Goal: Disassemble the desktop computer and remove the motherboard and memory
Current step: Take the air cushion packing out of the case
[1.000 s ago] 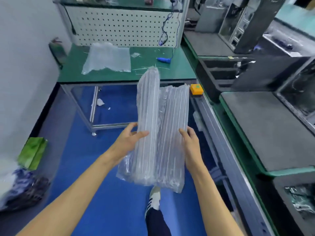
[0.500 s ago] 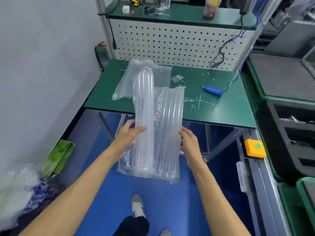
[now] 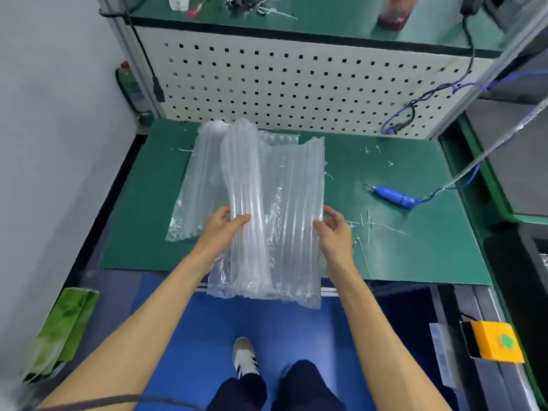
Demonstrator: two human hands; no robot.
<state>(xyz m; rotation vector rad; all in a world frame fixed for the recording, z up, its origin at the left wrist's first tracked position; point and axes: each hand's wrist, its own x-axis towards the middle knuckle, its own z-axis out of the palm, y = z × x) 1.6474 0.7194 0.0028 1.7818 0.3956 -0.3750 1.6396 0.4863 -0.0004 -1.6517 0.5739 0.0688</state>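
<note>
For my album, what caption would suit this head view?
Both hands, left and right, hold an air-column packing sleeve over a green workbench.

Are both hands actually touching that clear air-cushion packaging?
Touching. The head view shows the left hand gripping the air-cushion sheet on one edge and the right hand the other.

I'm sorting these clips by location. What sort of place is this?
Probably an electronics workshop or assembly-line station: a green-matted workbench backed by a pegboard, a corded blue electric screwdriver lying on it, and an orange push-button box mounted beside it.
</note>
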